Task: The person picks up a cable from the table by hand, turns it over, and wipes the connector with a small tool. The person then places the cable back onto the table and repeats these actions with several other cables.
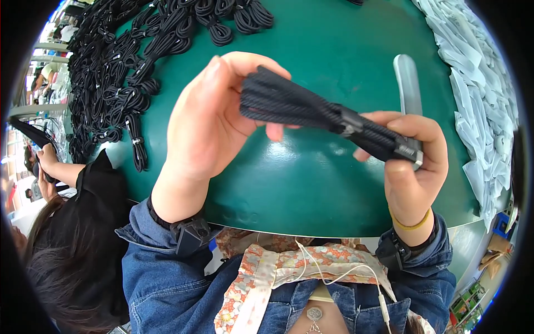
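A bundle of black braided cable is held in the air before me, gathered at its middle by a tie. My right hand pinches its right end, where a flat connector with a metal tip shows between thumb and fingers. The looped left end fans out in front of the fingers of my left hand. That hand is cupped, its thumb lifted away from the cable; its fingers pass behind the loops and are partly hidden. Whether they touch the loops I cannot tell.
Many coiled black cables cover the green table at the far left. Pale translucent bags are piled along the right edge. A grey strip-shaped tool lies beyond my right hand. At left sits another person in a black sleeve.
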{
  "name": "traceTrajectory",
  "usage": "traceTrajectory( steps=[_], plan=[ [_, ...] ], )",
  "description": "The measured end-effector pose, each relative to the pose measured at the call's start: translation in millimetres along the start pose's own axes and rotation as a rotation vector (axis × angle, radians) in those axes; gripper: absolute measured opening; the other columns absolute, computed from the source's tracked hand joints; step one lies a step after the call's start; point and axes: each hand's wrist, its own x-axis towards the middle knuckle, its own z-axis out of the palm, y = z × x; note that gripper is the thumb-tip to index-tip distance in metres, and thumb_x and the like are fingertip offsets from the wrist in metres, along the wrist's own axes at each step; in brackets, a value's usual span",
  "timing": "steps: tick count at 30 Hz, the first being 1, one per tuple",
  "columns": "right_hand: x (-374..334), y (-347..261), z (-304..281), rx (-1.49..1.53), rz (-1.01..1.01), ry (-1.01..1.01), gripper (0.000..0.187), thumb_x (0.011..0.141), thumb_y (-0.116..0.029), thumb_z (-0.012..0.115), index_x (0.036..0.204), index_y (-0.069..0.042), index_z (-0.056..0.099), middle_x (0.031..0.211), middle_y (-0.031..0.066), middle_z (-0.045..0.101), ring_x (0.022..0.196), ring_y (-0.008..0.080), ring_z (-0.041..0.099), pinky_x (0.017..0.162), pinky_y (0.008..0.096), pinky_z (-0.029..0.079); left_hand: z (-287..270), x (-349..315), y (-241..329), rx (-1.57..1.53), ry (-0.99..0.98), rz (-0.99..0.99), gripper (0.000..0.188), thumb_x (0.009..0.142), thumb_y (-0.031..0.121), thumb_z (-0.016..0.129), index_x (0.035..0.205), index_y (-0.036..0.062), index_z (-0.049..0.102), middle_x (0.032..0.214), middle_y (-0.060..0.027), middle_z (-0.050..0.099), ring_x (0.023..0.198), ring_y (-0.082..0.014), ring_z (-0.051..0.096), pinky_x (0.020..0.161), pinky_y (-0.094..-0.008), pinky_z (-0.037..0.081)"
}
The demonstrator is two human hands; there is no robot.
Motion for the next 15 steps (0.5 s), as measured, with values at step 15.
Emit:
traceTrajectory(
  steps=[15],
  plan=[
    [-6.0, 6.3, -6.3, 0.473, 0.353, 0.047, 0.021, 0.084, -0.018, 0.045, 0.092, 0.001, 0.046, 0.078, 0.0143, 0.058, 0.051, 0.0189, 0.055, 0.044, 0.0254, 0.045, 5.4, -15.0, 5.1, -0.066, -0.101, -0.111, 0.033, 0.070, 0.012, 0.064, 0.094, -0.0041, 0.050, 0.081, -0.0068, 0.056, 0.071, -0.0112, 0.052, 0.068, -0.0233, 0.043]
  ],
)
